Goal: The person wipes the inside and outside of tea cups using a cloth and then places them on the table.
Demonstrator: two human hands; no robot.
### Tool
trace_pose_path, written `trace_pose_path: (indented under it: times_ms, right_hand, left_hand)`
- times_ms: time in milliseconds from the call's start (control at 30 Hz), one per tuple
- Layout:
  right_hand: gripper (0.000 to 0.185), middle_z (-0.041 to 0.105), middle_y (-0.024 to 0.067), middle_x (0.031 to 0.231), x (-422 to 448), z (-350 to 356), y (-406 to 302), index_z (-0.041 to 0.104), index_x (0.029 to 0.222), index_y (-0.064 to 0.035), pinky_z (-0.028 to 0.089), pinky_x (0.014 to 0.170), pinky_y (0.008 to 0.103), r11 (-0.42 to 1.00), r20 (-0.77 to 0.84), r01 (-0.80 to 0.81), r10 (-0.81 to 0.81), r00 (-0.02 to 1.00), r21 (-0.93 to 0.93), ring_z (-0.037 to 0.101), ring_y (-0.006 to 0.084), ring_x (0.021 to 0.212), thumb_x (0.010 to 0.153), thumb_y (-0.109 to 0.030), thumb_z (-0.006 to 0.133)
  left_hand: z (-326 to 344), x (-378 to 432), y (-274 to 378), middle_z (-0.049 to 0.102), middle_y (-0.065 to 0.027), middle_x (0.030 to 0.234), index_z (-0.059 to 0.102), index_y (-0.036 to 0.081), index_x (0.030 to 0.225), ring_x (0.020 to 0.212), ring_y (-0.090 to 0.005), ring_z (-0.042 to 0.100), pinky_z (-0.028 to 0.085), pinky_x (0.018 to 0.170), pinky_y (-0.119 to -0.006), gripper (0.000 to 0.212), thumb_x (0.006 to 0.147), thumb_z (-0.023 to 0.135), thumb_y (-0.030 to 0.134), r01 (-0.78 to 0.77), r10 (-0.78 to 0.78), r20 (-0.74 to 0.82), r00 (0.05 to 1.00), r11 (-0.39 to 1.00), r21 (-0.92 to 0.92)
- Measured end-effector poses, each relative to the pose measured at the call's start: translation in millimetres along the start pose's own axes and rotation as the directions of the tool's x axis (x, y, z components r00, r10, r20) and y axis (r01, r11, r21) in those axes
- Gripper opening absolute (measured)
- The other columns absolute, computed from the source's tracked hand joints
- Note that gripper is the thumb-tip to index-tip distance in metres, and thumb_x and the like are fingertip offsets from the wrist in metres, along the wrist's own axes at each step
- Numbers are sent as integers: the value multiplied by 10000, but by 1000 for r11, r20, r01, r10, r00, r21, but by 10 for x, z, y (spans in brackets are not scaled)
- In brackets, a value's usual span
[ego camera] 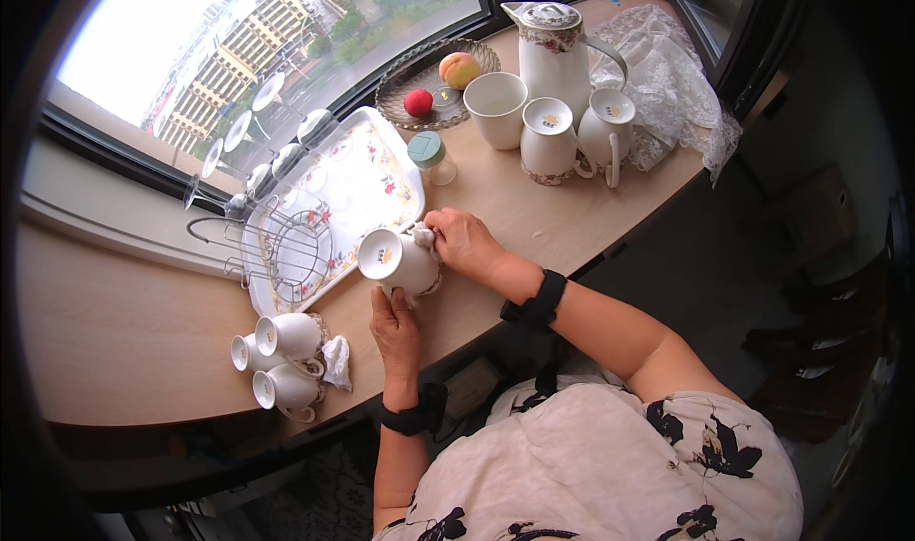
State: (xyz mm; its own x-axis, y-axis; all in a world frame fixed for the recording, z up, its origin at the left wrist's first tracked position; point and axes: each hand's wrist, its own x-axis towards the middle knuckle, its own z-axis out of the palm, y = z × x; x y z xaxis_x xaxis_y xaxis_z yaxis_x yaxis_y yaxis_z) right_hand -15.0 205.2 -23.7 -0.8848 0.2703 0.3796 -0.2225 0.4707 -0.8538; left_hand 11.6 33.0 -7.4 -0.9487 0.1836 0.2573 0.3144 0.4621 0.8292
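Note:
A white ceramic mug (413, 263) with a patterned rim band is upside down in front of me, its base tipped towards the camera. My left hand (397, 332) grips it on the near side, where the handle seems to be, mostly hidden by the fingers. In my right hand (463, 241) is a crumpled white tissue (423, 235), pressed against the mug's right side. Three similar mugs (292, 335) stand inverted in a cluster at the lower left, beside another crumpled white tissue (337, 362).
Behind the mug lies a floral tray (416, 176) with a wire rack (286, 244) holding several stemmed glasses (287, 158). A green-lidded jar (427, 151), a fruit plate (392, 87), a white cup (496, 112), two inverted mugs (549, 140), a tall pitcher (554, 62) and lace cloth (658, 76) line the wooden counter (529, 205).

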Motion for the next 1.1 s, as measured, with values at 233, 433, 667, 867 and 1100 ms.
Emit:
trace_pose_path:
  times_ms: [233,433,667,867,1100]
  right_hand:
    - [213,554,182,927,-209,-70,-132,587,993,-15,462,718,390,997,5,6,-6,1000,82,550,339,794,791,-23,521]
    - [291,515,141,1068,-408,-39,-394,557,1027,-18,467,830,349,966,-108,31,-3,994,257,550,294,953,738,5,571]
    - [305,536,116,1067,-466,-168,-397,528,1035,-17,466,836,314,977,-48,155,-149,988,145,550,221,979,736,32,559]
    - [354,561,40,1020,-460,-323,-504,518,1132,-24,431,797,227,710,129,-310,299,946,632,522,89,904,792,58,458]
    - [466,531,95,1184,-466,-226,-693,483,1220,-10,416,927,284,785,-7,-61,83,997,617,515,169,1063,774,109,416]
  left_hand:
    - [-12,-6,-5,494,-136,632,495,-17,958,547,-203,428,376,522,-358,201,961,478,183,-11,11,5,1000,1000,15]
    - [-15,-4,-50,497,-139,650,492,-13,949,561,-206,424,379,533,-357,187,959,479,174,-16,16,9,1000,1000,-21]
    - [-271,-2,-95,502,-24,666,516,0,968,602,-111,457,397,550,-296,178,962,489,176,162,-124,205,971,970,-181]
    - [-599,128,-12,609,-59,847,573,34,1064,733,-144,571,451,657,-293,213,936,544,202,-56,-16,290,957,969,241]
    - [-623,111,195,489,-189,1268,360,31,1357,1180,-293,475,376,974,-369,731,818,677,409,-108,97,142,985,992,69]
